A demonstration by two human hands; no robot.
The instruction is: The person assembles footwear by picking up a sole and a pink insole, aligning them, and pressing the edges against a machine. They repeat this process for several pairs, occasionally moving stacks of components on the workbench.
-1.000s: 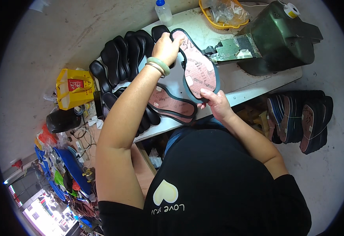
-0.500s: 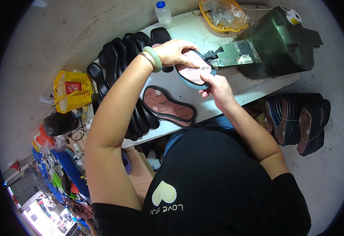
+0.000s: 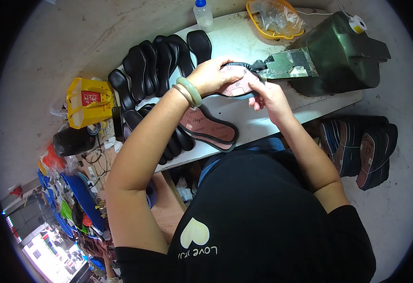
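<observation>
**Sole brought flat to the machine's plate**

Nearest the person, at the table's (image 3: pixel 282 120) front edge, a second pink-lined sole (image 3: pixel 209 129) lies flat and untouched, its toe pointing toward the front edge. Just left of it, black sole blanks (image 3: pixel 157 66) fan out in an overlapping row along the table's left side, running toward the far edge.

Past the flat sole, both hands meet at the table's middle. A second ago the left hand (image 3: pixel 210 76) held the pink-lined sole (image 3: pixel 237 85) up on edge, lining facing the camera; half a second ago it was tipping down; now it lies low and nearly level, its dark rim butted against the metal plate (image 3: pixel 289 65) that juts from the green machine (image 3: pixel 343 52). That suggests the sole has reached the working point and its edge is being fed in. The left hand is curled over the sole's near half, fingers closed on it from above; the right hand (image 3: pixel 266 96) pinches the rim from the front side, thumb and fingers shut on the edge.

At the far edge stands a clear bottle with a blue cap (image 3: pixel 203 14); whether anything is in it I cannot tell. At the far right corner a yellow basket (image 3: pixel 253 9) holds crumpled clear plastic bags.
</observation>
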